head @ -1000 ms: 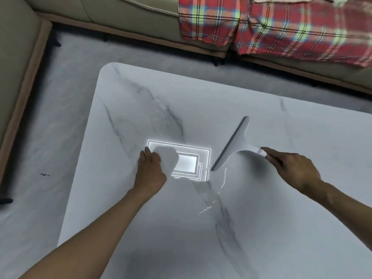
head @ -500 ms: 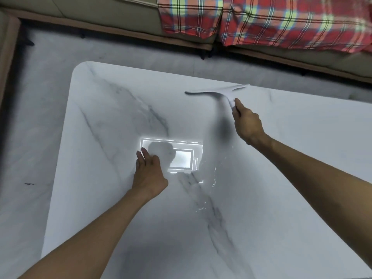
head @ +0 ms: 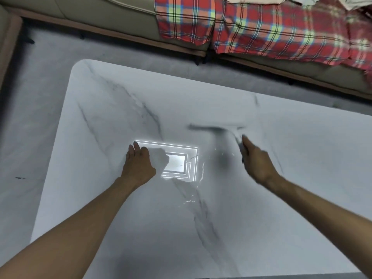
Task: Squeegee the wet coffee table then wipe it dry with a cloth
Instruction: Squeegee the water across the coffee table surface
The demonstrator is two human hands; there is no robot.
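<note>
The white marble coffee table [head: 104, 109] fills most of the view. My right hand [head: 256, 161] grips the handle of a grey squeegee [head: 216, 127], whose blade lies crosswise on the tabletop and looks motion-blurred. Thin streaks of water [head: 189, 201] glint below the bright reflection of a ceiling light [head: 177, 160]. My left hand [head: 138, 164] rests flat on the table left of that reflection, fingers together, holding nothing. No cloth is visible.
A beige sofa [head: 104, 15] runs along the far side, with a red plaid blanket [head: 261, 27] draped over it. Another sofa edge [head: 8, 41] stands at the far left. Grey marble floor [head: 30, 117] surrounds the table.
My right hand carried the squeegee out to the table's far edge, turned the blade crosswise, then drew it back toward me over the middle. The left hand stayed put.
</note>
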